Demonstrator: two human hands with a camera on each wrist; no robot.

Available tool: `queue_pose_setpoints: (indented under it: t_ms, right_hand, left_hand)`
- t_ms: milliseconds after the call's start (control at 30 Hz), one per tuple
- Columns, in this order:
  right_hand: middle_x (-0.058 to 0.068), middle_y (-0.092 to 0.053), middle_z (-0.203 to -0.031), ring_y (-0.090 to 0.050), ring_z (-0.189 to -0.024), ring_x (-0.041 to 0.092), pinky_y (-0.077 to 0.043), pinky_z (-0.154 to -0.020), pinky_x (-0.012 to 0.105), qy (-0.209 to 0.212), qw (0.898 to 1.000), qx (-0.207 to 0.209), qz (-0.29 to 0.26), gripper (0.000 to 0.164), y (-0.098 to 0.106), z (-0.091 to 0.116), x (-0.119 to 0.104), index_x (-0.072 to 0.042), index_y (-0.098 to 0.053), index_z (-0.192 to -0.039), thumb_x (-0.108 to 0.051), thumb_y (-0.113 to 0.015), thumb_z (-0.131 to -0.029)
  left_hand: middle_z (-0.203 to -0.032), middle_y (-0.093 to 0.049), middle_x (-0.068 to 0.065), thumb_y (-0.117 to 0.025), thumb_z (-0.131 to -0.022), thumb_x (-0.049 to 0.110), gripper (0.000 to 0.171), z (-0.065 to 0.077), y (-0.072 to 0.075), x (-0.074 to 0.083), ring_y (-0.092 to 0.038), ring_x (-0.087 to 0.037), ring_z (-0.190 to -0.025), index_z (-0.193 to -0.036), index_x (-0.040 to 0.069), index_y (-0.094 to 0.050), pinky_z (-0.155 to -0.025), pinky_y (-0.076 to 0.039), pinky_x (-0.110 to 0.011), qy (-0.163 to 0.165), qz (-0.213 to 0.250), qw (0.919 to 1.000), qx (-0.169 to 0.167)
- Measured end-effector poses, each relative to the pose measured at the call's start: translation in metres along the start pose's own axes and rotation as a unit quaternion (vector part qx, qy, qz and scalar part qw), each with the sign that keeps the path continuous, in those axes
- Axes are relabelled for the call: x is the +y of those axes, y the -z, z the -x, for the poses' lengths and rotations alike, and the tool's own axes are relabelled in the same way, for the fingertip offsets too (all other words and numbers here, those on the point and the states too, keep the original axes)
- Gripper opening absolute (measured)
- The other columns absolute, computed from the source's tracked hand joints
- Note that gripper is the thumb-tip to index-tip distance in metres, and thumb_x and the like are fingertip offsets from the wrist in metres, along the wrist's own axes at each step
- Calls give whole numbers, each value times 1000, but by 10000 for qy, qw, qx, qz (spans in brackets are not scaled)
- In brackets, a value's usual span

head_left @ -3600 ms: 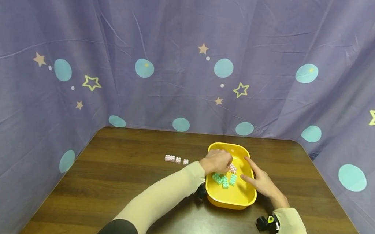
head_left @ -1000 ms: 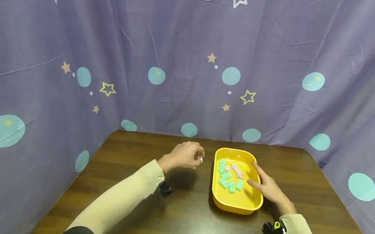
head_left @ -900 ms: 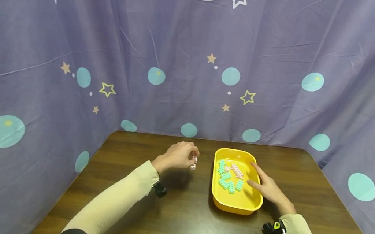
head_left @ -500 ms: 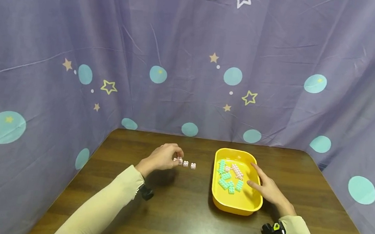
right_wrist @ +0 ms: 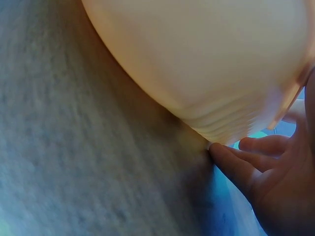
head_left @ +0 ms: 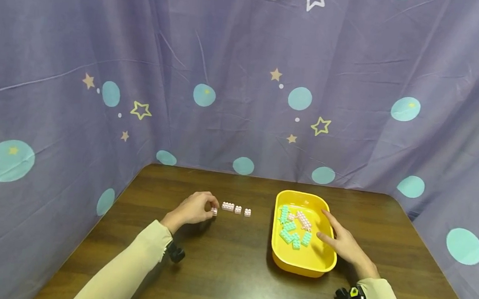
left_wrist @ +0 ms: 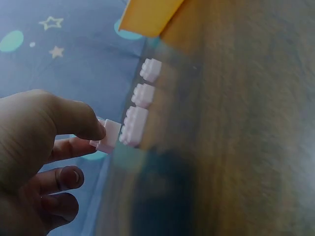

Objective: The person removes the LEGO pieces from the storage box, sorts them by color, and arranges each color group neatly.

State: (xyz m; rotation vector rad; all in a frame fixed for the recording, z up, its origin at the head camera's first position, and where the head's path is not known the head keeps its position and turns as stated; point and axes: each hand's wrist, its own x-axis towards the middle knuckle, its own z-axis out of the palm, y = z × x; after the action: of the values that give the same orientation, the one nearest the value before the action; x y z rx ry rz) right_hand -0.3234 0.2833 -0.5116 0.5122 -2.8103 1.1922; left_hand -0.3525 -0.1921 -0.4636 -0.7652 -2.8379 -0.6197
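Observation:
My left hand (head_left: 193,208) pinches a small pale pink toy brick (left_wrist: 110,136) between thumb and finger, low over the wooden table on the left. To its right, a longer pink brick (head_left: 228,206) and two small pink bricks (head_left: 238,209) lie in a row. My right hand (head_left: 345,242) rests at the right side of a yellow tray (head_left: 303,268), its fingers fairly straight and touching the wall. Inside the tray lie several mint green bricks (head_left: 286,236), a long pink brick (head_left: 303,220) and a small pink piece (head_left: 291,216).
The dark wooden table (head_left: 221,279) runs back to a purple curtain (head_left: 239,51) printed with stars and dots, which also closes off both sides. A black wrist camera (head_left: 342,297) sits under the right forearm, near the tray's front right corner.
My left hand has come out of the tray with a small pink brick and moved left past the row to its left end. My right hand has stayed at the tray.

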Motion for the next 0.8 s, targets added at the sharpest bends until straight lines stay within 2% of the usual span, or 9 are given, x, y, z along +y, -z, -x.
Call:
queue_pose_setpoints:
  t_ms: [267, 400, 800]
  right_hand:
    - [29, -29, -153, -35, -134, 54, -31, -102, 69, -74, 10000, 8, 54, 76, 0, 0, 4, -15, -24, -155, -38, -62, -93]
    - [29, -29, -153, -35, -134, 54, -30, -102, 69, -62, 10000, 4, 31, 76, -2, 1, 4, -15, -24, -155, -38, -62, -93]
    - [29, -31, -152, -36, -134, 52, -31, -103, 68, -52, 10000, 27, 40, 78, -2, -1, 4, -16, -24, -155, -41, -62, -92]
  left_hand:
    - [-89, -65, 8, -74, -77, 12, 16, 2, -10, -6, -60, -13, -80, -93, 15, -73, -69, -47, -31, 242, 74, 9997, -67]
    - [-90, -65, 8, -75, -77, 13, 18, 1, -15, -5, -60, -11, -79, -95, 15, -73, -68, -48, -31, 235, 168, 9995, -154]
    - [-89, -64, 10, -76, -78, 15, 16, -7, -23, -5, -60, -10, -82, -93, 17, -73, -71, -49, -31, 165, 21, 9997, -196]
